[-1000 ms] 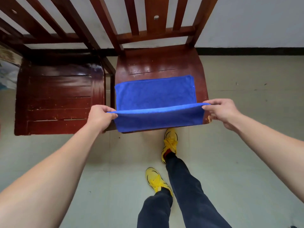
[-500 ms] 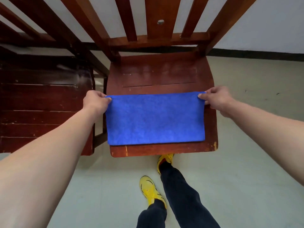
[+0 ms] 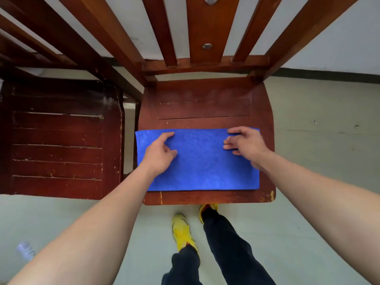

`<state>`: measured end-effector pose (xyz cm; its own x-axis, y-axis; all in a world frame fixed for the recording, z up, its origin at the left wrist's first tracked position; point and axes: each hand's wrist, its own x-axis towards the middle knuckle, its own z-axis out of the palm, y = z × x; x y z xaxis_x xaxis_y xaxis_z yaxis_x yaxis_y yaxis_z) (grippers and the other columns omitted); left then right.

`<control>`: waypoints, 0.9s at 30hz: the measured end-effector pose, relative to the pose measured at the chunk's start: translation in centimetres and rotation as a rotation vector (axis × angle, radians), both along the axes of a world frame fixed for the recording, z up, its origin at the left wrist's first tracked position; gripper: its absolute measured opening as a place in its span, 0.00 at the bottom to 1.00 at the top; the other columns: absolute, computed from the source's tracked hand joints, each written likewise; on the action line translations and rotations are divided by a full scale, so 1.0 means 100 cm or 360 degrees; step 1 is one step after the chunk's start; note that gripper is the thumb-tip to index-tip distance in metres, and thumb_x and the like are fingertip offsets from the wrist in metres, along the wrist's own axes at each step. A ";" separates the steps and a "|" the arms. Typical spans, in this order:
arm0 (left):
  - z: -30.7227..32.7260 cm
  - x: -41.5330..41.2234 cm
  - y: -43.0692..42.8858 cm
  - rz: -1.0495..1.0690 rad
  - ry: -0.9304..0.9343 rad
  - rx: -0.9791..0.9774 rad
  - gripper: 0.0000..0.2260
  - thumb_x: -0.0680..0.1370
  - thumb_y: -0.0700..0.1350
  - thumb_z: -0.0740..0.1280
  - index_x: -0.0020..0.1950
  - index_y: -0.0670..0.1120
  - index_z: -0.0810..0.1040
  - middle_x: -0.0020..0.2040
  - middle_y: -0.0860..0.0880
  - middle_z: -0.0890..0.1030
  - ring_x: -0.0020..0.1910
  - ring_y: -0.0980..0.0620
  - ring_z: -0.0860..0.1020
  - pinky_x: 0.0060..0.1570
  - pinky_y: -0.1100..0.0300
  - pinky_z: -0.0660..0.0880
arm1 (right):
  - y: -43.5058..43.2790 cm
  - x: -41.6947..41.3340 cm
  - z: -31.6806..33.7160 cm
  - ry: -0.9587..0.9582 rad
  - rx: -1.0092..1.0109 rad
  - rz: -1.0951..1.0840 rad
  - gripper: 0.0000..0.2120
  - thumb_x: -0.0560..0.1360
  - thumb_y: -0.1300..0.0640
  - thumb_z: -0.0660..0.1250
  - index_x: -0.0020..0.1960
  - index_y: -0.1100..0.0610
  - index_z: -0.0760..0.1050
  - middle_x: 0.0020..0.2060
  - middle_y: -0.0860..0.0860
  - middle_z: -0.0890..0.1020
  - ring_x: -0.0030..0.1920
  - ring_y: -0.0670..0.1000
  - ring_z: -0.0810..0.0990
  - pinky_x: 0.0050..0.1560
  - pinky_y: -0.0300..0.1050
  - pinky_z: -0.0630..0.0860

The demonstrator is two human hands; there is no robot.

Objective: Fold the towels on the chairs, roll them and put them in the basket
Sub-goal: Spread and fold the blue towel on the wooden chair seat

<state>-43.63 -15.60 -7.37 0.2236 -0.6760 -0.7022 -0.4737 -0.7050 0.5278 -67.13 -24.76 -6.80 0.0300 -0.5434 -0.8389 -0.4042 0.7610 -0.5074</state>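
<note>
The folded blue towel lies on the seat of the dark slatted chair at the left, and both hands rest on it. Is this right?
Not quite. In the head view the folded blue towel lies on the seat of the reddish-brown wooden chair in the middle, not on the dark slatted chair. The left hand and right hand do rest on it.

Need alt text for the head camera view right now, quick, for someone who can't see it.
Both hands, left hand and right hand, rest open on a folded blue towel lying flat on a wooden chair seat. A second, darker chair stands to the left; yellow shoes show below.
</note>
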 end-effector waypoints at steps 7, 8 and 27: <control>0.011 0.024 0.020 0.0104 -0.0251 -0.0080 0.19 0.75 0.41 0.68 0.66 0.50 0.72 0.35 0.51 0.76 0.36 0.53 0.75 0.38 0.58 0.69 | -0.002 -0.044 0.003 0.0314 -0.0256 -0.0317 0.14 0.74 0.67 0.67 0.58 0.59 0.73 0.41 0.57 0.79 0.34 0.48 0.79 0.28 0.38 0.72; 0.015 0.021 0.027 0.0098 -0.0262 -0.0097 0.14 0.74 0.40 0.68 0.59 0.48 0.75 0.34 0.51 0.76 0.35 0.53 0.75 0.37 0.59 0.69 | 0.007 -0.045 0.005 0.0343 -0.0302 -0.0300 0.10 0.74 0.68 0.67 0.54 0.59 0.75 0.39 0.57 0.79 0.33 0.49 0.78 0.26 0.36 0.72; 0.018 0.042 0.057 -0.1320 -0.0957 -0.0243 0.40 0.67 0.53 0.75 0.75 0.50 0.61 0.76 0.40 0.58 0.73 0.39 0.59 0.63 0.47 0.66 | 0.052 -0.048 -0.007 0.0769 -0.0297 0.0034 0.18 0.65 0.45 0.77 0.45 0.53 0.74 0.40 0.49 0.79 0.43 0.53 0.79 0.42 0.47 0.73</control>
<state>-39.47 -9.88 -5.54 -0.0677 -0.8501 -0.5222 -0.9948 0.0179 0.0999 -71.91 -19.57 -7.54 -0.3240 -0.6887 -0.6486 -0.6405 0.6642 -0.3854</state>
